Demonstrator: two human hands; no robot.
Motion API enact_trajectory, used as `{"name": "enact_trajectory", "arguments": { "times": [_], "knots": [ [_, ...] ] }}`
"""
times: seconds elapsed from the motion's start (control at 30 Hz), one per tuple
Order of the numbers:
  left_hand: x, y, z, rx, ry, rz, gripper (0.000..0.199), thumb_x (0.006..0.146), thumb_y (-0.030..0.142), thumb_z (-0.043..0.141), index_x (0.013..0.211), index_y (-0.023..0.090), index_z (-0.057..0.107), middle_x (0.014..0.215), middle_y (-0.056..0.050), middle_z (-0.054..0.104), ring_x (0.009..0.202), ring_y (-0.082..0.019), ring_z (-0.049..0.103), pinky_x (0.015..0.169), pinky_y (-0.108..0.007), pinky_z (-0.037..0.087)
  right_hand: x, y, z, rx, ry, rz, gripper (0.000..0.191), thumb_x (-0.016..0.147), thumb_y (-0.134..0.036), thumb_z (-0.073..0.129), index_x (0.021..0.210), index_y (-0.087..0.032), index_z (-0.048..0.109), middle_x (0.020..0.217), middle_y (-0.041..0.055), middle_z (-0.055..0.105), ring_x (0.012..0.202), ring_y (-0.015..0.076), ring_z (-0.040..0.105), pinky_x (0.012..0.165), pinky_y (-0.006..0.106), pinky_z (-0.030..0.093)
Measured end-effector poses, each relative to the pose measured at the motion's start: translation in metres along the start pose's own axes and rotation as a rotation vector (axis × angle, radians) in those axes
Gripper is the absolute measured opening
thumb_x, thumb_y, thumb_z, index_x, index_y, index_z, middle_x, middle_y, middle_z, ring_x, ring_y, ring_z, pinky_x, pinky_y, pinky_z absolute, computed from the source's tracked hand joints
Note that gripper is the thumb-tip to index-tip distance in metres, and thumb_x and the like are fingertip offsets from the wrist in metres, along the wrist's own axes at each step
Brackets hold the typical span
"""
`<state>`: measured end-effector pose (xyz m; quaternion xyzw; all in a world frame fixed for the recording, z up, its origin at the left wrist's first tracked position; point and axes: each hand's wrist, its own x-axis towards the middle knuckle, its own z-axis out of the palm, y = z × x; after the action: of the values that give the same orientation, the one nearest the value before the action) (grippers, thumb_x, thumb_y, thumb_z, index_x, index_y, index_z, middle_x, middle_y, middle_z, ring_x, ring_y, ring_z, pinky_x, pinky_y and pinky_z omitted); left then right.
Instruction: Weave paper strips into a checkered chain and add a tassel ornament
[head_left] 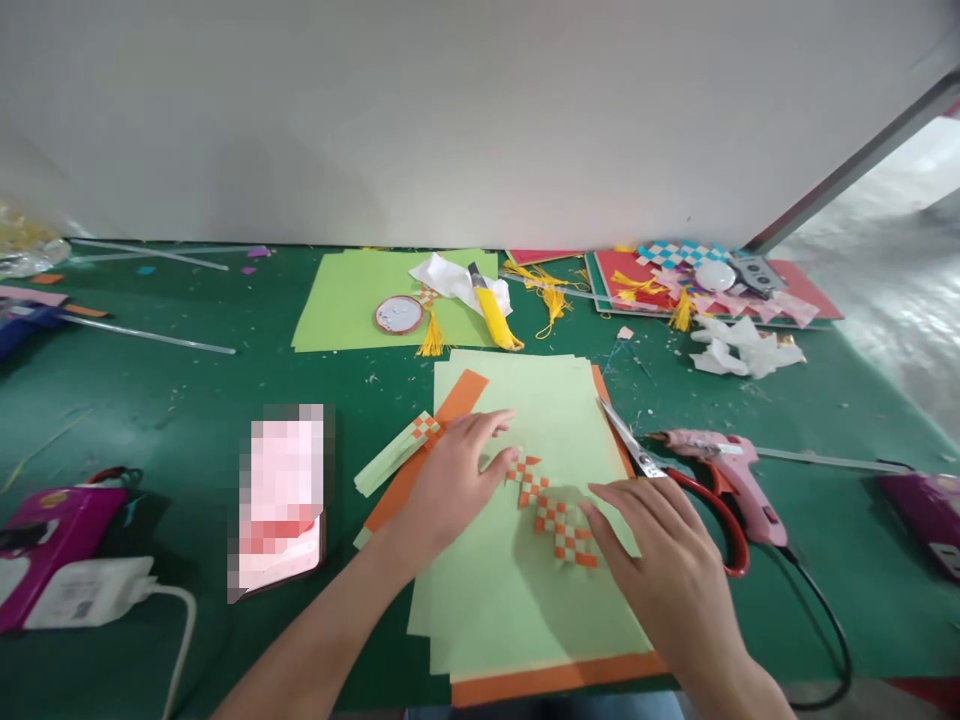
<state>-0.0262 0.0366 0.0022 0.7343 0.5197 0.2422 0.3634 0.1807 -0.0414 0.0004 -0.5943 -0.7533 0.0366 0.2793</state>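
Observation:
A woven orange and pale green checkered paper piece [555, 515] lies slantwise on a stack of pale green sheets [517, 610], with orange paper showing beneath. At its upper left end is my left hand [469, 465], fingers apart and thumb near the piece, holding nothing. My right hand [660, 550] hovers by its lower right side, thumb and fingers spread with nothing between them. Left of the stack, an orange strip [401, 500] and a folded green strip with a checkered end [394, 455] lie partly under my left hand.
Scissors [637, 450] and a pink glue gun [739, 480] lie right of the stack. A phone [281, 500] and a white plug [97, 590] are at left. Behind are a yellow cutter [491, 310], a round lid [399, 315], yellow tassels [551, 300] and crumpled tissue [742, 345].

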Motion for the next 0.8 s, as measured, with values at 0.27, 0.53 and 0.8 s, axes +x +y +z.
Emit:
{"name": "enact_trajectory", "arguments": {
  "times": [0.27, 0.53, 0.8],
  "knots": [
    [0.003, -0.015, 0.007, 0.26, -0.132, 0.388, 0.021, 0.096, 0.019, 0.049, 0.101, 0.02, 0.069, 0.101, -0.005, 0.067, 0.1, -0.019, 0.056, 0.085, -0.033, 0.05, 0.008, -0.005, 0.022, -0.064, -0.312, -0.273, 0.032, 0.094, -0.019, 0.049, 0.122, -0.01, 0.06, 0.088, 0.011, 0.063, 0.078, 0.0221, 0.059, 0.067, 0.037, 0.055],
    [0.004, -0.015, 0.006, 0.26, -0.15, 0.391, 0.019, 0.096, 0.018, 0.051, 0.098, 0.018, 0.069, 0.101, -0.004, 0.067, 0.1, -0.017, 0.055, 0.087, -0.03, 0.049, 0.008, 0.0, 0.027, -0.006, -0.348, -0.266, 0.032, 0.093, -0.018, 0.051, 0.121, -0.01, 0.062, 0.093, 0.0128, 0.063, 0.083, 0.0236, 0.058, 0.07, 0.041, 0.058],
    [0.004, -0.013, 0.005, 0.262, -0.146, 0.395, 0.018, 0.095, 0.016, 0.051, 0.098, 0.019, 0.069, 0.101, -0.005, 0.067, 0.1, -0.018, 0.055, 0.086, -0.032, 0.05, 0.008, 0.002, 0.028, 0.032, -0.344, -0.242, 0.032, 0.092, -0.019, 0.052, 0.121, -0.011, 0.062, 0.094, 0.0127, 0.062, 0.084, 0.024, 0.056, 0.067, 0.041, 0.058]
  ]
}}
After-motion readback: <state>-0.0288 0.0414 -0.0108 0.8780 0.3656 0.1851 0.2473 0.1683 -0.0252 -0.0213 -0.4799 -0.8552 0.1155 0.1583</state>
